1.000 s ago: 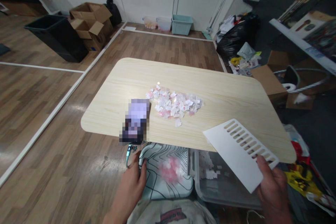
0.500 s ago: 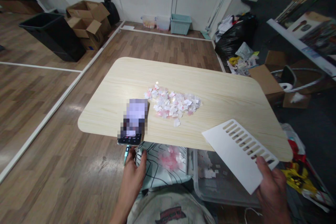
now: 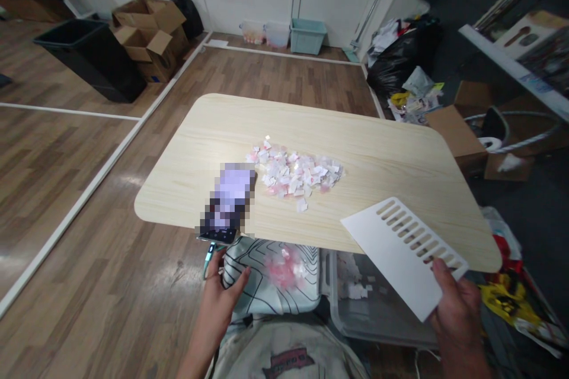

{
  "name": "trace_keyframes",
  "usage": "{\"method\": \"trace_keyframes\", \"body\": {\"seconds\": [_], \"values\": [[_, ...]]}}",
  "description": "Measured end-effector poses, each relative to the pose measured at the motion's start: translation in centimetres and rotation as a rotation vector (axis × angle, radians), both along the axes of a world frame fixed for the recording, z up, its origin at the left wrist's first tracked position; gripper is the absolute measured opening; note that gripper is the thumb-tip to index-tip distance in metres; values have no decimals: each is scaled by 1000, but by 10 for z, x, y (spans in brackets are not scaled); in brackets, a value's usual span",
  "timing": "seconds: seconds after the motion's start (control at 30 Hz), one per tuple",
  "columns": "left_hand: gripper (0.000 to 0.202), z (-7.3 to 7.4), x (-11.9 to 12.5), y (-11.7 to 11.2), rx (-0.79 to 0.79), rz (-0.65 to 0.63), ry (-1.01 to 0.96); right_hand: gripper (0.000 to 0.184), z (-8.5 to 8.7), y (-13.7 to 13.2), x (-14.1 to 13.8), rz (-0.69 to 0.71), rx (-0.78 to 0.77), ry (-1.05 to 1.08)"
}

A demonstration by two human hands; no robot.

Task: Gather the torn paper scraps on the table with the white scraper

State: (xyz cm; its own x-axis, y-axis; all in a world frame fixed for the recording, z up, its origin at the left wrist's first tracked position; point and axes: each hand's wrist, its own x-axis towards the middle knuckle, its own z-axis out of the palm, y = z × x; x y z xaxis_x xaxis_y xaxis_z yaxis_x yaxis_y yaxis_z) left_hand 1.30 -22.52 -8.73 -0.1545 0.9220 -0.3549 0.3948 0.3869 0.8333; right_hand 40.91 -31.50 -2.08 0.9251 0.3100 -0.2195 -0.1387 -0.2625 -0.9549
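Note:
My right hand (image 3: 457, 302) grips a flat white board (image 3: 395, 260) by its slotted side, thumb on top. The board slants over the near right edge of the light wooden table (image 3: 377, 148). My left hand (image 3: 222, 287) is at the left edge of a pale cloth-covered pad with black lines (image 3: 258, 293), its thumb and fingers spread apart; contact beneath is hidden. Pink and whitish bits (image 3: 287, 269) lie on the pad. A heap of small white and pink paper-like pieces (image 3: 302, 172) lies mid-table. Left of it rests a phone (image 3: 231, 204) with a cable (image 3: 208, 257), its screen blurred.
A clear plastic bin (image 3: 377, 320) with scraps stands below the table's near edge. Farther off are a black trash bin (image 3: 93, 59), cardboard boxes (image 3: 151, 41) and a teal tub (image 3: 307, 37). Bags (image 3: 400, 62) and a shelf (image 3: 520, 71) stand on the right.
My left hand has shifted slightly left and its thumb and fingers have spread wider. The pad's left edge looks rounder. The right hand and board have barely moved; the view has shifted slightly.

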Motion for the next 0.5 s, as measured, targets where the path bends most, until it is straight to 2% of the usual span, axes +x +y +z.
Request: {"method": "trace_keyframes", "body": {"seconds": [0.13, 0.23, 0.37, 0.5], "values": [[96, 5, -5, -5, -83, 5, -68, 64, 0, 0, -1, 8, 15, 9], [83, 12, -9, -8, -86, -83, -22, 63, 1, 1, -2, -1, 22, 10], [69, 21, -15, -12, -164, -245, 85, 65, 0, 0, -1, -16, 2, 27], [72, 21, -23, -16, -311, -378, 126, 69, -3, -3, 1, 9, -1, 14]]}}
